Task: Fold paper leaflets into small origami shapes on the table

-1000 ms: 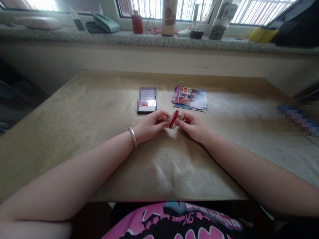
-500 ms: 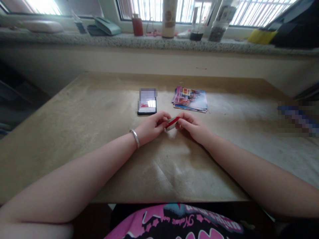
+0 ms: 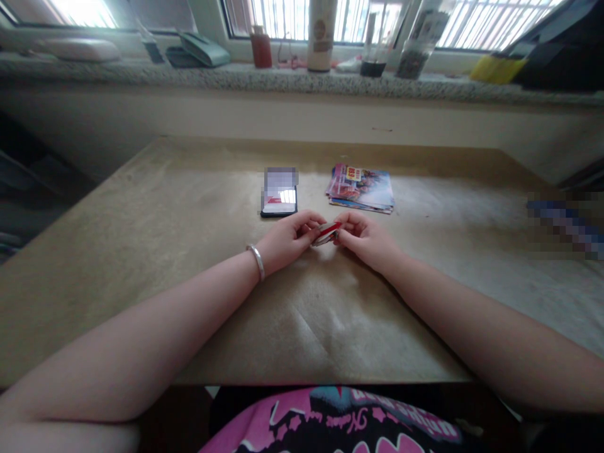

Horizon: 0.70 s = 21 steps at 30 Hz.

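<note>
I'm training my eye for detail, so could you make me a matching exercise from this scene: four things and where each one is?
Things:
1. Silver metal bangle
2. Black-edged smartphone
3. Stack of glossy, colourful leaflets
4. Small red-and-white folded paper

Places:
A. Pinched between the left hand and the right hand
B. Flat on the tan-covered table, right of the smartphone
C. Around the wrist of the left hand
D. Flat on the table, just ahead of the left hand

Pairs: 1-C, 2-D, 3-B, 4-A
</note>
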Each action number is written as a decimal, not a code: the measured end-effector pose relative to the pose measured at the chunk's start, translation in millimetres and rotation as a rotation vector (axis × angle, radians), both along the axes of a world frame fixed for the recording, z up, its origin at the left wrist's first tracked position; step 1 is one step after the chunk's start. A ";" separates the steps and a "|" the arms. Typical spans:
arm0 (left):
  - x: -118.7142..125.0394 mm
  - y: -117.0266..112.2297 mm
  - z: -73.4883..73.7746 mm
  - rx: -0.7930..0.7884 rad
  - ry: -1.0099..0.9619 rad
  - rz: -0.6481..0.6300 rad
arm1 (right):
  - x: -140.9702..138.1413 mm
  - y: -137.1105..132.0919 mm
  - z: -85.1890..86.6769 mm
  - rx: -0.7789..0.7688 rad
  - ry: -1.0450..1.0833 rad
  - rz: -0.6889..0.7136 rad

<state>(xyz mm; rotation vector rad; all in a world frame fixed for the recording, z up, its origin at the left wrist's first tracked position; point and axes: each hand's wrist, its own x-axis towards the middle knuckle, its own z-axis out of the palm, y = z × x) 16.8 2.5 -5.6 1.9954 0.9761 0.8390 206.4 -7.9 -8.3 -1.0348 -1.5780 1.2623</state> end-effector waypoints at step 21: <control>-0.1 -2.6 2.9 0.102 0.056 0.100 | -4.6 -4.5 3.9 -0.042 0.086 -0.218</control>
